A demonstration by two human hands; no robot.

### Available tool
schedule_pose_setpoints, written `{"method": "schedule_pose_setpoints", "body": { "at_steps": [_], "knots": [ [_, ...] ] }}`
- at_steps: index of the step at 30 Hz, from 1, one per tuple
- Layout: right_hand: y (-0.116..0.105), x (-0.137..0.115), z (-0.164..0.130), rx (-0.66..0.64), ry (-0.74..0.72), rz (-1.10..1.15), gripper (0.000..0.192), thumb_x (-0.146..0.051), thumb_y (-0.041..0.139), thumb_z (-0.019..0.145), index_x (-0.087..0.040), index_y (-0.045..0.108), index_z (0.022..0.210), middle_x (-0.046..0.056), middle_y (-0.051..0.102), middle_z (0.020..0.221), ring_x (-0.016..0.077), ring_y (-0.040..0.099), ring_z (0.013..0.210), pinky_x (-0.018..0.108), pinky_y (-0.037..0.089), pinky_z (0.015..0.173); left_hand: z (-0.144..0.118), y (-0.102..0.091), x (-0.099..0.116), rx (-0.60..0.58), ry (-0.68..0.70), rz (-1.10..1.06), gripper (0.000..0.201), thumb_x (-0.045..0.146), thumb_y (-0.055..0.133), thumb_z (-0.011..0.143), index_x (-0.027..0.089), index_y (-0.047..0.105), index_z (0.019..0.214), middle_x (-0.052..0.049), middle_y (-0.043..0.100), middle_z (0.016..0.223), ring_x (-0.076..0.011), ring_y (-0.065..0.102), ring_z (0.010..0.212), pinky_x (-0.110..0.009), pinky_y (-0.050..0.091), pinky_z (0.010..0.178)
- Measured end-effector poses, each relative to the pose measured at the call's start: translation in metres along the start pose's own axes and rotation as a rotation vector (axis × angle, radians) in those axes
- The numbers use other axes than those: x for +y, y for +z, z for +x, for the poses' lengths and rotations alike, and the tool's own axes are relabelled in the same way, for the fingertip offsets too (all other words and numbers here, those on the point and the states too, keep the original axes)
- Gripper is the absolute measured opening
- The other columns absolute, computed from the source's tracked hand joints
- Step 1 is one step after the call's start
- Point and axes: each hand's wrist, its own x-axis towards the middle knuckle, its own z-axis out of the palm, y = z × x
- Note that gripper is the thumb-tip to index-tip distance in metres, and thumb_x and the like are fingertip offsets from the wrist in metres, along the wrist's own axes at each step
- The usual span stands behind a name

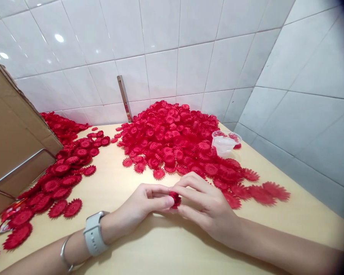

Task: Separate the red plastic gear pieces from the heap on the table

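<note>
Both hands meet over the bare front of the worktop (pixel 172 244). The left hand (pixel 140 208) and right hand (pixel 206 204) each pinch one small red flower piece (pixel 175 199) between thumb and fingertips; both grips are clenched on it, and it sits just above the worktop, in front of the big pile (pixel 174 141).

The big pile of red flower pieces lies behind the hands, against the tiled wall (pixel 189 65). A clear plastic cup (pixel 225 143) stands at the pile's right edge, touching it. A second, flatter spread of pieces (pixel 60 179) lies left of the big pile, beside a cardboard box (pixel 14 145). A watch (pixel 94 233) and a bracelet (pixel 63 254) sit on the left wrist.

Risk, as judged: the piece is small and held only at the fingertips, so a slip could drop it among loose strays near the right hand. A wide sweep of the right forearm could scatter those strays or tip the cup.

Open room lies in front of the big pile, between the two heaps; the worktop's right edge runs close to the strays.
</note>
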Motion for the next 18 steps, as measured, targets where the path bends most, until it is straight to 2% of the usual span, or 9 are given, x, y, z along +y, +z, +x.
{"method": "schedule_pose_setpoints", "body": {
  "at_steps": [3,7,10,13,16,18],
  "knots": [
    [-0.001,0.001,-0.001,0.016,-0.024,-0.001,0.016,-0.007,0.051,0.078,-0.014,0.064,0.083,0.006,0.056,0.072,0.0162,0.049,0.068,0.029,0.043,0.059,0.0,-0.001,-0.001,-0.008,-0.015,0.003,0.021,0.021,0.063,0.074,0.011,0.067,0.092,-0.008,0.069,0.084,-0.0145,0.063,0.078,-0.023,0.047,0.075],
    [-0.001,0.002,0.0,0.024,-0.076,0.005,0.017,-0.006,0.048,0.079,-0.013,0.063,0.082,0.008,0.058,0.072,0.0172,0.051,0.068,0.03,0.044,0.058,0.001,-0.002,-0.002,-0.005,-0.037,0.019,0.026,0.025,0.061,0.075,0.01,0.065,0.096,-0.01,0.067,0.092,-0.0189,0.061,0.087,-0.031,0.044,0.085],
    [-0.001,0.004,0.001,0.019,-0.109,0.035,0.019,-0.005,0.047,0.08,-0.014,0.062,0.086,0.008,0.06,0.077,0.0176,0.053,0.073,0.031,0.046,0.063,0.001,-0.002,-0.001,-0.009,-0.044,0.021,0.027,0.025,0.061,0.075,0.01,0.065,0.097,-0.011,0.066,0.094,-0.0206,0.059,0.091,-0.034,0.042,0.088],
    [0.001,0.007,0.001,0.008,-0.044,0.018,0.021,-0.013,0.054,0.079,-0.017,0.058,0.1,0.009,0.06,0.092,0.0194,0.054,0.087,0.033,0.048,0.074,0.001,0.0,0.0,0.035,-0.012,-0.012,0.024,0.022,0.063,0.073,0.01,0.065,0.094,-0.009,0.066,0.088,-0.0163,0.06,0.08,-0.029,0.045,0.08],
    [0.003,0.01,0.0,-0.002,0.085,-0.058,0.057,-0.03,0.068,0.068,-0.017,0.044,0.118,0.012,0.052,0.112,0.0247,0.047,0.105,0.04,0.044,0.086,0.001,0.002,0.001,0.139,0.018,-0.024,0.02,0.018,0.065,0.07,0.011,0.065,0.089,-0.007,0.065,0.081,-0.0137,0.06,0.072,-0.024,0.047,0.07],
    [0.004,0.01,0.0,-0.009,0.138,-0.077,0.067,-0.033,0.07,0.065,-0.019,0.038,0.122,0.012,0.05,0.116,0.0257,0.044,0.108,0.042,0.042,0.088,0.0,0.004,0.002,0.191,0.029,-0.017,0.019,0.017,0.067,0.068,0.01,0.064,0.086,-0.007,0.065,0.08,-0.0153,0.06,0.074,-0.024,0.047,0.068]
  ]
}}
